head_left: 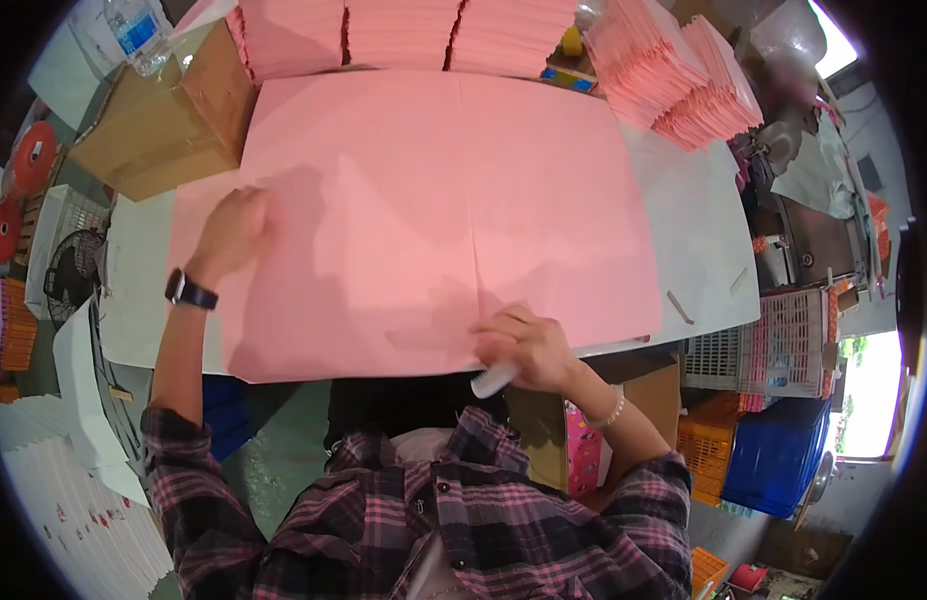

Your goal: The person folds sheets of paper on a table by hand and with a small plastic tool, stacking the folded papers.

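A large pink sheet [403, 200] lies over the white table [683, 220], with a crease or fold running down its middle. My left hand [238, 230], wrist in a dark watch, is over the sheet's left part; its fingers are curled and blurred, and what they hold, if anything, cannot be made out. At the sheet's front edge, just right of the crease, my right hand [523, 350] is closed round a small white tool [495, 380] that sticks out below the fingers. Faint shadows of both hands fall on the pink surface.
Stacks of folded pink sheets [398, 30] stand along the back, with more [653, 60] at the back right. A cardboard box [168, 110] sits at the back left, a water bottle [138, 35] on it. Crates [763, 345] and a blue bin [773, 455] are at the right.
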The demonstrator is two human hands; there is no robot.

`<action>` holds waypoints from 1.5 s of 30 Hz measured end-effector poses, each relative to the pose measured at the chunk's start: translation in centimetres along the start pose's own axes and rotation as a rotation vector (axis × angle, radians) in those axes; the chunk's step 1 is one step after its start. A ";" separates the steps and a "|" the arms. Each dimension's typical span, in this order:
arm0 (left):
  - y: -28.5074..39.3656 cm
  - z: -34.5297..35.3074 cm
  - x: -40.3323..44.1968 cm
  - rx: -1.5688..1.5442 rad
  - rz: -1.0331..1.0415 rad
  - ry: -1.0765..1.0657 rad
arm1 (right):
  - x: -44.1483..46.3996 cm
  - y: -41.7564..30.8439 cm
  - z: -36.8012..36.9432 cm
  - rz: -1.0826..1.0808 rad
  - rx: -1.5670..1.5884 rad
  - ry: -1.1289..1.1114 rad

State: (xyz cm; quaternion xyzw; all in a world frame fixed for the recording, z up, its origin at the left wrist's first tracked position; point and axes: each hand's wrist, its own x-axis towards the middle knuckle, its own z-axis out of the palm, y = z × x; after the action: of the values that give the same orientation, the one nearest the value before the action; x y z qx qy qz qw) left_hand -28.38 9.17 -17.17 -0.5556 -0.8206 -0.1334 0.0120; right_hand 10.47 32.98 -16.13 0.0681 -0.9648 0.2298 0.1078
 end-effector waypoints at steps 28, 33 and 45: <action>2.6 2.7 -2.9 -1.320 -0.531 -0.218 | 3.4 10.1 -5.6 1.057 1.068 0.001; 3.8 2.5 -2.0 -1.197 -0.494 -0.077 | 2.2 9.7 -2.7 1.060 0.834 0.174; 3.0 2.8 -1.4 -0.969 -0.505 -0.053 | 2.5 9.3 -3.3 1.129 0.802 0.189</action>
State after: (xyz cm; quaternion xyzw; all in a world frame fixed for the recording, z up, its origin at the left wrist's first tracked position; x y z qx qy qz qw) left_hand -24.72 9.61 -19.43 -0.2864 -0.7732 -0.4808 -0.2984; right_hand 6.94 42.51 -16.59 -0.4295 -0.6797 0.5942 0.0218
